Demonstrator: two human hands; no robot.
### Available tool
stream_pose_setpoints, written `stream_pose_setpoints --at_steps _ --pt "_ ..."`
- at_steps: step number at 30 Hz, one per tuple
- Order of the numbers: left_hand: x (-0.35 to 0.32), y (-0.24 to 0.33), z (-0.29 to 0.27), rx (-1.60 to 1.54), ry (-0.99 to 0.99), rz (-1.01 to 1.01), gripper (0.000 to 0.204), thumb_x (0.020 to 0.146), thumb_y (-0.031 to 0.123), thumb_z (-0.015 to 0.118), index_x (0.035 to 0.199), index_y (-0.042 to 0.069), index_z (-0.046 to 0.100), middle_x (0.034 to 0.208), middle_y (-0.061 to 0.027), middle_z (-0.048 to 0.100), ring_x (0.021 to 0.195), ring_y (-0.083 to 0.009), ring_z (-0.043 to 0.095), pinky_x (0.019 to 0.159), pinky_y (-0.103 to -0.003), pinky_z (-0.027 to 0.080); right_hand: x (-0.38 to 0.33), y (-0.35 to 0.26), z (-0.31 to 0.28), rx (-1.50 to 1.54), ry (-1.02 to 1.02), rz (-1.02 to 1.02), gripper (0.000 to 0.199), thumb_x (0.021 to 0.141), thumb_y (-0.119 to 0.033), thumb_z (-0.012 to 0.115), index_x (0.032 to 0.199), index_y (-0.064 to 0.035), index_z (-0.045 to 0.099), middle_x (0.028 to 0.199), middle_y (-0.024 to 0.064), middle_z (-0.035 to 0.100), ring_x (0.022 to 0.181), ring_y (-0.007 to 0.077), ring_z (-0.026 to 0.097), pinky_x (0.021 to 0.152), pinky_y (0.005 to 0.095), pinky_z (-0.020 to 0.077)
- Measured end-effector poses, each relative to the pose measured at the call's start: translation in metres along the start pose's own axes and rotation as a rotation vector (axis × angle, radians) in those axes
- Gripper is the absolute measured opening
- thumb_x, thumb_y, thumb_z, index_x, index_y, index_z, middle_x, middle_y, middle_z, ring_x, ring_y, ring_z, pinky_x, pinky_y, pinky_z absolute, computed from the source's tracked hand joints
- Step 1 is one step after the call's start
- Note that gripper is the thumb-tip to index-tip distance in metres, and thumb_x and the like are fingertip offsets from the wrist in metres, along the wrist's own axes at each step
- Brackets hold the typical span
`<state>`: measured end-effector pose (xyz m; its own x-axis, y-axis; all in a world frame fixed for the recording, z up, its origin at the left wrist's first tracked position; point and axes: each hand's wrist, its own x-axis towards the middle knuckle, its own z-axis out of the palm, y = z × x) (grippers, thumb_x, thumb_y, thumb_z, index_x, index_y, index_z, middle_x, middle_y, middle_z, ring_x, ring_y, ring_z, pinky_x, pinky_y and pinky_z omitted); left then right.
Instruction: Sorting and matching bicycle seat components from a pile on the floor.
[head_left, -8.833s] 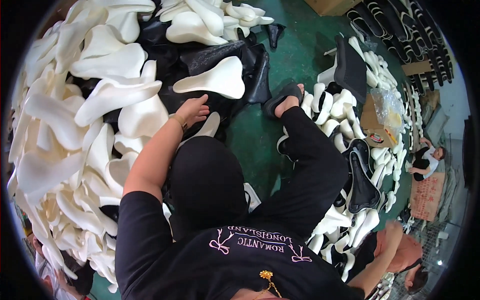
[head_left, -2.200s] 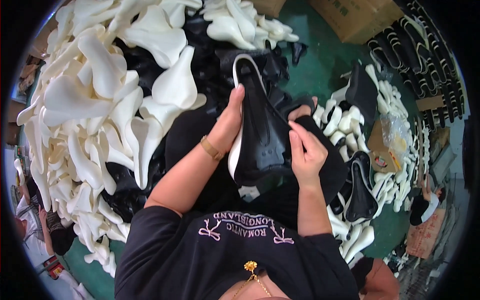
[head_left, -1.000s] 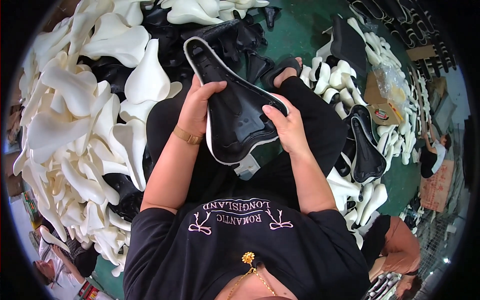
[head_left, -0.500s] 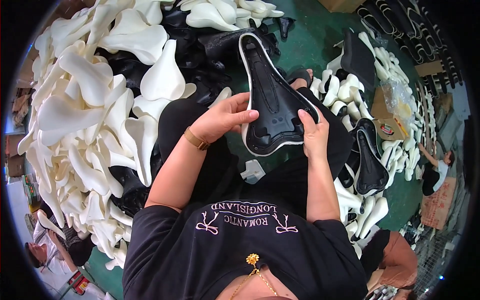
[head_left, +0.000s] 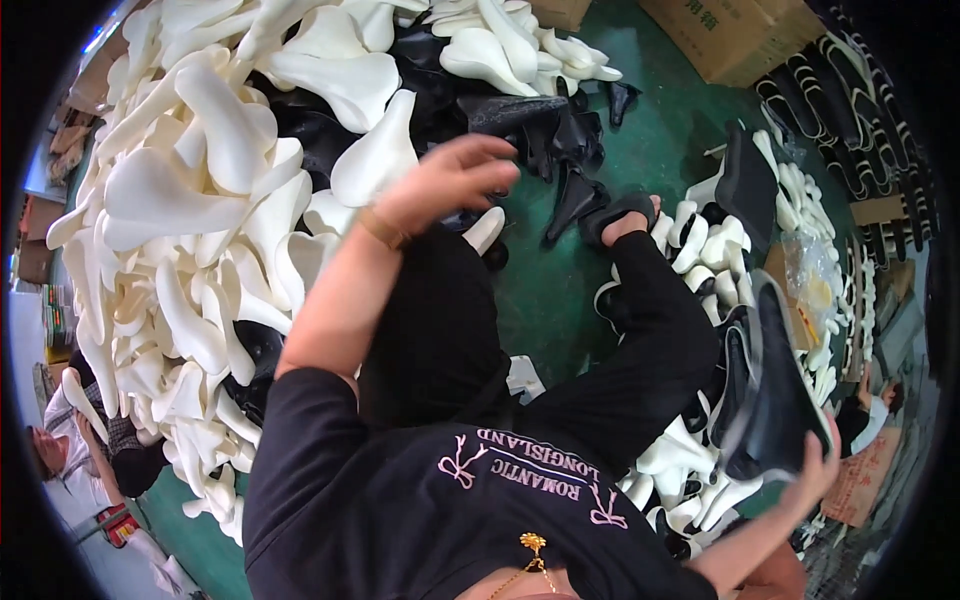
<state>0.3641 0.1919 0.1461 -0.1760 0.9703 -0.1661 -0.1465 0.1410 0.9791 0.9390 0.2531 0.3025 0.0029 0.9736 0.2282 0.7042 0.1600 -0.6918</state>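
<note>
My left hand (head_left: 455, 180) is raised at the upper middle, its fingers apart with nothing in them, near white saddle pads (head_left: 378, 150) and black saddle shells (head_left: 580, 135). Far out to the right, my right hand (head_left: 815, 475) grips the wide rear end of a bicycle saddle (head_left: 775, 400). That saddle is black with a pale rim, its narrow nose pointing away from me, and it is smeared by motion. Beneath and beside it lie other saddles (head_left: 733, 375) on a pile of white pads (head_left: 680, 450). A small white piece (head_left: 523, 378) lies between my legs.
A large heap of white pads (head_left: 180, 210) fills the left side. Cardboard boxes (head_left: 735, 40) stand at the far right, beside stacked black saddles (head_left: 840, 90). Other people sit at the left edge (head_left: 75, 430) and right edge (head_left: 875, 410). Green floor (head_left: 545, 290) shows between.
My left hand has let go of the saddle and moved up and left. My right hand has carried the saddle from in front of me out to the right-hand pile.
</note>
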Motion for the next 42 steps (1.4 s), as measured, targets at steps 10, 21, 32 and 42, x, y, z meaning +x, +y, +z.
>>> stream_pose_setpoints --at_steps 10,21,32,42 --pt "0.065 -0.075 -0.168 1.533 0.541 -0.481 0.047 0.084 0.033 0.063 0.122 0.008 0.052 0.124 -0.0189 0.054 0.112 -0.0384 0.056 0.092 -0.048 0.047 -0.024 0.027 -0.08 -0.905 -0.034 0.518 0.039 0.083 -0.032 0.061 0.093 0.0054 0.061 0.081 0.025 0.062 0.078 0.0362 0.064 0.072 0.0453 0.0467" --pt "0.041 -0.084 -0.187 0.416 0.421 -0.388 0.037 0.076 0.019 0.056 0.105 -0.003 0.063 0.091 -0.0074 0.064 0.083 -0.0171 0.059 0.078 -0.029 0.045 0.144 0.014 0.283 -0.351 -0.551 -0.047 0.028 0.086 -0.014 0.062 0.113 -0.0054 0.064 0.1 0.0118 0.067 0.089 0.0201 0.065 0.08 0.0314 0.0495" --pt "-0.038 -0.114 -0.135 -0.285 0.852 -0.218 0.055 0.093 0.036 0.043 0.137 0.003 0.039 0.117 -0.0188 0.06 0.106 -0.0257 0.056 0.098 -0.036 0.041 0.159 0.062 0.691 -0.86 -0.83 -1.226 0.029 0.086 -0.022 0.052 0.109 -0.0161 0.068 0.118 0.0023 0.06 0.124 0.0274 0.044 0.105 0.0482 0.0333" --pt "-0.006 -0.07 -0.125 -0.379 0.842 -0.035 0.061 0.094 0.049 0.036 0.135 0.005 0.042 0.112 -0.0189 0.06 0.099 -0.0247 0.054 0.092 -0.037 0.043 0.219 0.052 0.598 -0.685 -0.486 -1.3 0.015 0.078 -0.019 0.055 0.079 -0.0155 0.069 0.093 0.003 0.06 0.096 0.0219 0.057 0.103 0.0472 0.0352"
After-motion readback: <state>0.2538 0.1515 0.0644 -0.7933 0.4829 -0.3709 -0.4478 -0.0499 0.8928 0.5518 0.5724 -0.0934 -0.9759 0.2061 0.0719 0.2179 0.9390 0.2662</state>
